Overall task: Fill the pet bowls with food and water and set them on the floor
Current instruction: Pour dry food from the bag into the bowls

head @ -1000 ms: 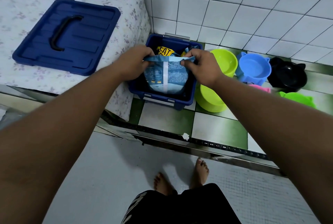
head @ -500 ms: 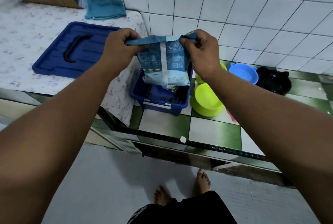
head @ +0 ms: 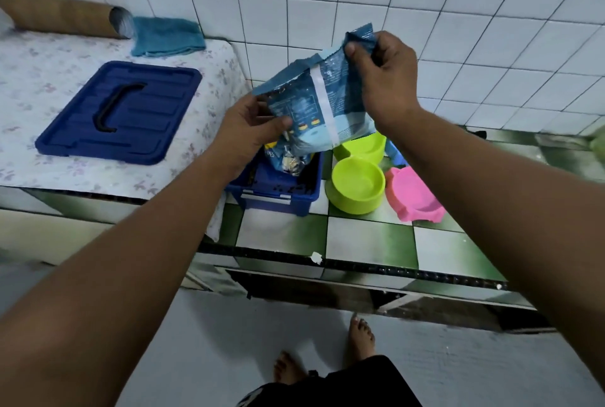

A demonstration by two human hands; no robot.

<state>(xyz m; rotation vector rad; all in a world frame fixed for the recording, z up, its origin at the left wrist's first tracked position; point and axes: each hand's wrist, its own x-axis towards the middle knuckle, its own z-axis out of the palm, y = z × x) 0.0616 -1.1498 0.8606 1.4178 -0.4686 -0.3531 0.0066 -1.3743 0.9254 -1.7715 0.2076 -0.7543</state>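
Holding the pet food bag (head: 322, 112) tilted above the blue bin (head: 278, 192). Pinching its top corner with the right grip (head: 383, 79), grasping its left edge with the left grip (head: 248, 131). On the counter (head: 370, 239) beside, a lime bowl (head: 357, 203), a pink bowl (head: 414, 200).

Both arms are stretched out forward, bare all the way. The right hand (head: 383, 79) is held higher, with the top corner of the food bag (head: 324, 105) pinched between thumb and fingers. The left hand (head: 248, 128) is kept lower, and the bag's side is gripped there, probably thumb on front.
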